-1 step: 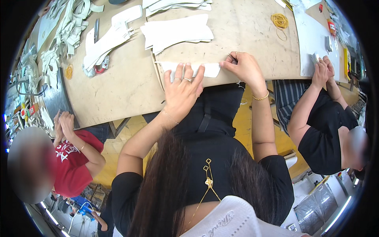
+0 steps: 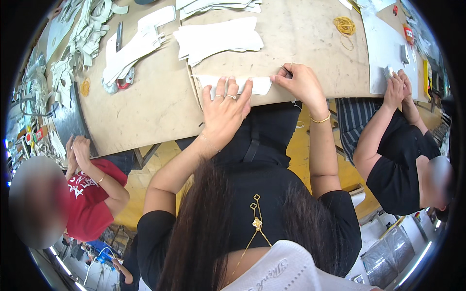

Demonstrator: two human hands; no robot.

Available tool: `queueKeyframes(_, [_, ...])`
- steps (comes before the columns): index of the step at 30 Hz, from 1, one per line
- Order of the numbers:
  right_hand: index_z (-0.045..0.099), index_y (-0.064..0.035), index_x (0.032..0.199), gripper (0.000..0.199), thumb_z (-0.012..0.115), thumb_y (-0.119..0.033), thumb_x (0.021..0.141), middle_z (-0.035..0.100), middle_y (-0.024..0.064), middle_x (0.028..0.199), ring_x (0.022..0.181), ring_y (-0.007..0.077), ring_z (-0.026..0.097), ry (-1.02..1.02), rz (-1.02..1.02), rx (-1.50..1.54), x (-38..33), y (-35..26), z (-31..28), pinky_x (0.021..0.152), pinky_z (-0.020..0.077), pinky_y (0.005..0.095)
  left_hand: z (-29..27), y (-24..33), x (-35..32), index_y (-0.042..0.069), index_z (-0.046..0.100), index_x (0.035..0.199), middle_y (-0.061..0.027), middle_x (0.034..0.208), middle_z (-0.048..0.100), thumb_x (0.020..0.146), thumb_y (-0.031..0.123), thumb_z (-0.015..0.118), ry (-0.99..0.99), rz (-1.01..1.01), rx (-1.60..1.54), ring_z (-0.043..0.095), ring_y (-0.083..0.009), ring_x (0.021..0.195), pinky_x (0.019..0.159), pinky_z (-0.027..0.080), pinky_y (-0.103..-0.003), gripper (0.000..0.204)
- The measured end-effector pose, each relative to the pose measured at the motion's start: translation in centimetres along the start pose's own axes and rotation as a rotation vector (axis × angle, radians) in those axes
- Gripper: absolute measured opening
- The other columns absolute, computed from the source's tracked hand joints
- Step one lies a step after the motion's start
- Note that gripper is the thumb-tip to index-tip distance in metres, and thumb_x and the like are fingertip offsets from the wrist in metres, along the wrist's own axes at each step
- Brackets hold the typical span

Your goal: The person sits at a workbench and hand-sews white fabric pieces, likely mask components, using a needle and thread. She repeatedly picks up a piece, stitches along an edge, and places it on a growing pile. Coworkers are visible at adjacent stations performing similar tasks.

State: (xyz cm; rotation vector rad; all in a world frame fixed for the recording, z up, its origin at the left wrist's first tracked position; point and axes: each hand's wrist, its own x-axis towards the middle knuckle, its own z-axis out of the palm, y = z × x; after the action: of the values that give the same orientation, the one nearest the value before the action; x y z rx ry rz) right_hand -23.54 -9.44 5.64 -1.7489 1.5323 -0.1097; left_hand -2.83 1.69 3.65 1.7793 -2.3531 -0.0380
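Note:
A white cut piece of sheet material (image 2: 261, 86) lies along the table's near edge. My left hand (image 2: 225, 109) presses flat on it, fingers spread, with rings on two of them. At the piece's right end, my right hand (image 2: 302, 85) has thumb and forefinger closed together, touching or nearly touching the tip. A slim dark tool (image 2: 285, 71) shows between its fingers; its kind I cannot make out. Farther back, a stack of similar white pieces (image 2: 218, 39) rests on the table, with more white pieces (image 2: 208, 6) behind it.
The brown tabletop (image 2: 141, 106) carries white strips (image 2: 131, 56) and a heap of pale offcuts (image 2: 90, 36) to the left. Yellow rubber bands (image 2: 344, 25) lie back right. One person in red (image 2: 97, 203) works at left, another in black (image 2: 398, 179) at right.

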Motion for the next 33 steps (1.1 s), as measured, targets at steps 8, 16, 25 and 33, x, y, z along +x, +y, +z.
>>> queueKeyframes(8, [0.065, -0.0058, 0.083, 0.019, 0.077, -0.021, 0.084, 0.063, 0.0092, 0.079, 0.067, 0.0279, 0.064, 0.344, -0.378, -0.244, -1.1, 0.4, 1.7, 0.061, 0.0510, 0.0383, -2.1, -1.2, 1.0, 0.011, 0.066, 0.124, -0.0115, 0.110, 0.061, 0.090, 0.020, 0.068, -0.161, 0.001, -0.342, 0.058, -0.0288, 0.104, 0.087, 0.041, -0.045, 0.035])
queueKeyframes(16, [0.062, -0.0115, 0.083, 0.017, 0.074, -0.023, 0.082, 0.058, 0.0031, 0.085, 0.071, 0.0225, 0.067, 0.468, -0.574, -0.347, 3.9, 1.5, 0.4, 0.058, 0.0538, 0.0357, -0.2, -4.1, 8.0, 0.005, 0.068, 0.115, -0.0094, 0.111, 0.063, 0.087, 0.007, 0.067, 0.022, 0.430, -0.504, 0.060, -0.0257, 0.102, 0.088, 0.045, -0.039, 0.028])
queueKeyframes(25, [0.070, -0.0123, 0.092, 0.017, 0.075, -0.024, 0.082, 0.063, 0.0036, 0.092, 0.080, 0.0249, 0.069, 0.251, -0.556, -0.365, 5.9, 0.8, -1.6, 0.067, 0.0561, 0.0381, 2.0, -4.2, 10.1, 0.007, 0.068, 0.117, -0.0039, 0.131, 0.062, 0.088, 0.017, 0.071, -0.008, 0.554, -0.303, 0.055, -0.0224, 0.116, 0.095, 0.042, -0.040, 0.031])
queueKeyframes(33, [0.071, -0.0125, 0.094, 0.012, 0.072, -0.014, 0.082, 0.064, 0.0024, 0.090, 0.078, 0.0232, 0.069, 0.386, -0.554, -0.289, 3.0, 1.7, -0.3, 0.066, 0.0552, 0.0357, 1.6, -3.7, 10.1, 0.006, 0.067, 0.118, -0.0045, 0.131, 0.061, 0.091, 0.018, 0.066, 0.001, 0.538, -0.264, 0.055, -0.0259, 0.115, 0.095, 0.041, -0.040, 0.030])
